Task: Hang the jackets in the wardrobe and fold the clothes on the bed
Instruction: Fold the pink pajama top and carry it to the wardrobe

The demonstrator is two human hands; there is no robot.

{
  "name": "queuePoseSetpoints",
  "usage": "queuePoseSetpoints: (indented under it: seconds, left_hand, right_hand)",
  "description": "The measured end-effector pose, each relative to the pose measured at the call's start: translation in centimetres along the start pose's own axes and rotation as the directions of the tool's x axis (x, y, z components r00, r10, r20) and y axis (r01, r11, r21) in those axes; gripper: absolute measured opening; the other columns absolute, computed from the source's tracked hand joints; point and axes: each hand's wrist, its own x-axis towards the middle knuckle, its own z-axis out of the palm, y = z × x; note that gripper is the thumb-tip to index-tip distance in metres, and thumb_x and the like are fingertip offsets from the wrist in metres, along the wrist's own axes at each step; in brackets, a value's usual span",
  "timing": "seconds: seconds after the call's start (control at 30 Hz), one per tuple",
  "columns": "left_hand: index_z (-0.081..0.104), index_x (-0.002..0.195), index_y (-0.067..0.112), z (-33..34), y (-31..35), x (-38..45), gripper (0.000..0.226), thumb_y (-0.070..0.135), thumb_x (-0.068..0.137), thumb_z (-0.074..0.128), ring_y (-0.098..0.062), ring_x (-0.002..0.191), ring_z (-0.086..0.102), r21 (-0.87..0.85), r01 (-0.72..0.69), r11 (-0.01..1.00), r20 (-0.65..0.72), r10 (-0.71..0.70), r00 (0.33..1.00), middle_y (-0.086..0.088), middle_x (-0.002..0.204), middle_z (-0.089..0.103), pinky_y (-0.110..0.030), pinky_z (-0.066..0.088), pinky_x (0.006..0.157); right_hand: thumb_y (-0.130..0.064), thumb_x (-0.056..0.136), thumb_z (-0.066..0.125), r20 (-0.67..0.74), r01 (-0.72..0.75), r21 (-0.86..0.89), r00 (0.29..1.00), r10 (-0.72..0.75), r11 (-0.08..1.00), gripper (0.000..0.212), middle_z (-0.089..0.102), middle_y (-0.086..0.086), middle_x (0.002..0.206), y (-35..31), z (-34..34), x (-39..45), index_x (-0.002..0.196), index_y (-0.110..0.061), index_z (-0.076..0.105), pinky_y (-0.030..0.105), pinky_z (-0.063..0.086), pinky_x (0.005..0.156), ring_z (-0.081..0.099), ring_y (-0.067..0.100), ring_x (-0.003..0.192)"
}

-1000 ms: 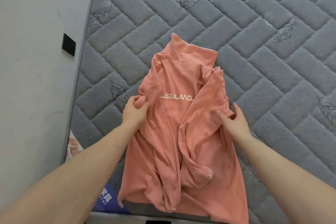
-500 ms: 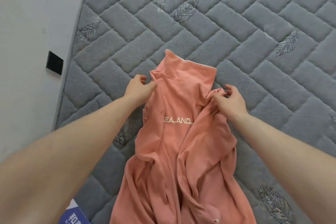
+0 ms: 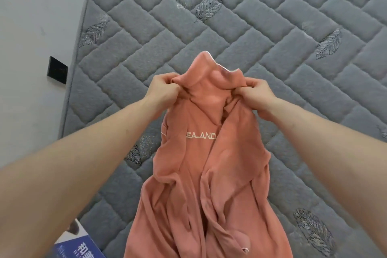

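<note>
On grey mattress (image 3: pixel 272 27), pink sweatshirt (image 3: pixel 207 174) lies crumpled. I see left hand (image 3: pixel 165 88) and right hand (image 3: pixel 259 92) pinching its shoulders near collar. No fold made; folding, jackets all remain.

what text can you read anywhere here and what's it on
"EA_AND" in white on the chest of the salmon-pink garment; a fold hides whatever comes before it.
White Chinese characters on the blue label at the mattress edge, cut off by the frame and too partial to read.
</note>
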Motion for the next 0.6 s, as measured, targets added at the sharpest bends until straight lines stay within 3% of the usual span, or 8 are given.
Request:
queuePoseSetpoints:
  seconds: [0.07, 0.13, 0.2, 0.27, 0.33, 0.4, 0.47, 0.6]
  left_hand:
    - [0.077, 0.076, 0.019, -0.9, 0.2, -2.7, 0.032, -0.006, 0.082, 0.059, -0.015, 0.074, 0.067, -0.077, -0.039, 0.996, 0.041, 0.042, 0.998, 0.000, 0.074, 0.071, -0.030, 0.054, 0.070]
    - [0.077, 0.076, 0.020, -2.0, -0.3, -6.0, 0.035, -0.004, 0.088, 0.054, -0.011, 0.083, 0.070, -0.071, -0.119, 0.990, 0.095, 0.125, 0.988, 0.006, 0.088, 0.077, -0.027, 0.057, 0.076]
    - [0.075, 0.075, 0.024, -2.9, -1.5, -9.6, 0.040, -0.006, 0.082, 0.049, -0.010, 0.104, 0.071, -0.016, -0.210, 0.978, 0.157, 0.210, 0.965, 0.004, 0.107, 0.077, -0.023, 0.057, 0.087]
    - [0.074, 0.079, 0.023, -3.8, -3.4, -12.9, 0.041, -0.008, 0.074, 0.048, -0.009, 0.118, 0.066, 0.133, -0.325, 0.936, 0.220, 0.292, 0.931, 0.006, 0.117, 0.073, -0.021, 0.052, 0.097]
    - [0.073, 0.086, 0.024, -4.3, -5.9, -15.6, 0.039, -0.006, 0.074, 0.051, -0.006, 0.123, 0.062, 0.310, -0.423, 0.851, 0.315, 0.328, 0.891, 0.012, 0.126, 0.068, -0.020, 0.049, 0.099]
    - [0.071, 0.092, 0.027, -4.5, -8.7, -17.7, 0.035, -0.001, 0.079, 0.054, -0.005, 0.125, 0.058, 0.440, -0.501, 0.745, 0.406, 0.333, 0.851, 0.017, 0.135, 0.061, -0.022, 0.046, 0.103]
    - [0.069, 0.096, 0.026, -4.2, -11.5, -19.3, 0.028, 0.003, 0.086, 0.057, -0.010, 0.126, 0.056, 0.505, -0.545, 0.669, 0.471, 0.316, 0.824, 0.015, 0.141, 0.057, -0.027, 0.044, 0.106]
    - [0.070, 0.107, 0.020, -3.0, -14.0, -20.6, 0.033, 0.007, 0.081, 0.055, -0.020, 0.133, 0.049, 0.640, -0.521, 0.564, 0.537, 0.156, 0.829, 0.007, 0.147, 0.054, -0.030, 0.035, 0.115]
  right_hand:
    - [-0.013, 0.089, 0.072, -0.018, 0.116, 0.042, 0.993, -0.116, 0.992, 0.012, 0.068, 0.007, 0.077, -0.4, -0.8, -1.9, 0.082, -0.021, 0.076, 0.035, 0.051, 0.058, 0.062, 0.021, 0.065]
    - [-0.004, 0.089, 0.071, -0.021, 0.233, 0.001, 0.972, -0.233, 0.973, 0.023, 0.070, 0.011, 0.082, 0.2, -1.8, -4.6, 0.076, -0.023, 0.074, 0.042, 0.056, 0.070, 0.067, 0.024, 0.071]
    - [0.000, 0.079, 0.077, 0.000, 0.388, -0.169, 0.919, -0.394, 0.906, 0.030, 0.069, 0.006, 0.093, 1.6, -2.8, -8.1, 0.077, -0.029, 0.075, 0.034, 0.056, 0.081, 0.069, 0.019, 0.086]
    - [-0.009, 0.075, 0.082, 0.113, 0.496, -0.245, 0.868, -0.483, 0.833, 0.022, 0.063, -0.003, 0.097, 3.5, -3.0, -12.1, 0.080, -0.030, 0.077, 0.020, 0.050, 0.080, 0.065, 0.012, 0.091]
    - [-0.013, 0.077, 0.082, 0.226, 0.537, -0.293, 0.843, -0.488, 0.791, 0.016, 0.059, -0.008, 0.100, 6.0, -2.7, -15.4, 0.082, -0.028, 0.078, 0.015, 0.046, 0.077, 0.064, 0.011, 0.090]
    - [0.000, 0.075, 0.077, 0.323, 0.562, -0.386, 0.825, -0.464, 0.731, 0.030, 0.057, -0.011, 0.103, 8.7, -2.2, -17.7, 0.086, -0.027, 0.079, 0.013, 0.043, 0.077, 0.062, 0.009, 0.093]
    - [0.009, 0.072, 0.070, 0.399, 0.552, -0.484, 0.830, -0.389, 0.680, 0.043, 0.056, -0.011, 0.105, 11.3, -1.6, -19.2, 0.093, -0.027, 0.079, 0.019, 0.047, 0.081, 0.059, 0.007, 0.098]
    - [-0.008, 0.085, 0.068, 0.422, 0.446, -0.697, 0.888, -0.181, 0.562, 0.032, 0.054, -0.010, 0.111, 14.3, 0.1, -20.8, 0.108, -0.027, 0.078, 0.033, 0.050, 0.089, 0.053, 0.019, 0.107]
